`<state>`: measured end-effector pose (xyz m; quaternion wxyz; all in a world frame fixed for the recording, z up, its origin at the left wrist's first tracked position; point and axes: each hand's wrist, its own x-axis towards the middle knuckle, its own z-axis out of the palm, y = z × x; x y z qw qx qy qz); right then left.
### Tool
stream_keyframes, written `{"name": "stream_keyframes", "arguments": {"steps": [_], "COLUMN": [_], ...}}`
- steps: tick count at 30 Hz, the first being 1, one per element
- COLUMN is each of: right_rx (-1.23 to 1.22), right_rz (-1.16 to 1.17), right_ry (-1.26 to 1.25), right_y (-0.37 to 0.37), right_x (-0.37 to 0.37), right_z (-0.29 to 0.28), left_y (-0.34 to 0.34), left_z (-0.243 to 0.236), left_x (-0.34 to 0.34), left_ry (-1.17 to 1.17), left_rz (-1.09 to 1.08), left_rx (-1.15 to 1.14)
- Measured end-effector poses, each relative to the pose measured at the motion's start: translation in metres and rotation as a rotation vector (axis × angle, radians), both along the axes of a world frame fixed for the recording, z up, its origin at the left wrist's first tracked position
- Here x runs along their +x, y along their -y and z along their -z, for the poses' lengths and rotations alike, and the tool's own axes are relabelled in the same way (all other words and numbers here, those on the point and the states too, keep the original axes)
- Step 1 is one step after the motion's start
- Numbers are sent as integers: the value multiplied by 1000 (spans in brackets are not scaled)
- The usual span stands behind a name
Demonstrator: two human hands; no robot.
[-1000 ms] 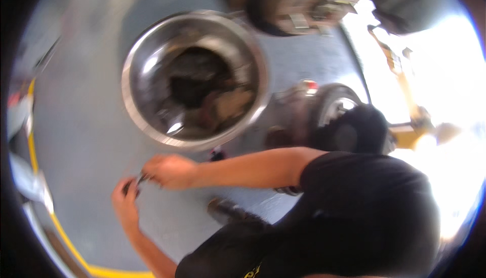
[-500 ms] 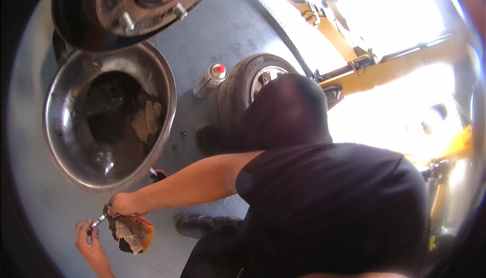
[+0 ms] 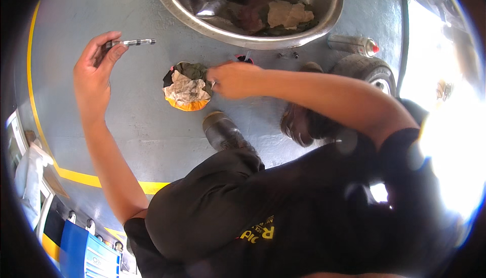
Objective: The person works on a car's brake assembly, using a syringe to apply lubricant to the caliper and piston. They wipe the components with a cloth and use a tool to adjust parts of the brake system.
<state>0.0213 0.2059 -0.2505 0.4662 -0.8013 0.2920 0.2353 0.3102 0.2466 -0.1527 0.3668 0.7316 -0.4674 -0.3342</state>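
My left hand (image 3: 96, 68) is raised at the left, thumb and fingers pinched round one end of a slim silver rod with dark bands (image 3: 137, 42). The rod's other end points right, free of contact. My right hand (image 3: 235, 79) is closed at the right edge of a bundle of crumpled rags (image 3: 187, 87), coloured beige, dark green, black and yellow-orange. Its fingers meet the green cloth. A small silver glint shows at those fingers, too small to name. Whether the bundle also rests on the floor, I cannot tell.
Beyond my hands stands a wide metal basin (image 3: 250, 41) with dark contents and a torn beige piece. A red-nozzled spray can (image 3: 354, 45) and a tyre (image 3: 362, 69) are at the right. Yellow lines (image 3: 76, 176) mark the grey floor; a blue cabinet (image 3: 91, 252) stands lower left.
The view has swung round, so the basin now appears at the top. The rod has come away from the rags, and my left hand is farther from my right.
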Motion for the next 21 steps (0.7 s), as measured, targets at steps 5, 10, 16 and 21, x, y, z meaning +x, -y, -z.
{"name": "stream_keyframes", "arguments": {"steps": [5,10,16,21], "right_rx": [-376,-757,-858,-789], "right_rz": [-211,-174,-142,-248], "right_ry": [-156,55,144,45], "right_y": [24,14,18,18], "right_x": [-40,-66,-75,-78], "right_z": [-42,5,30,30], "left_y": [2,5,-10,-18], "left_z": [7,26,46,61], "left_x": [-3,-13,-21,-30], "left_ry": [-90,-288,-400,-414], "left_rz": [18,120,166,204], "left_rx": [17,55,59,141]}}
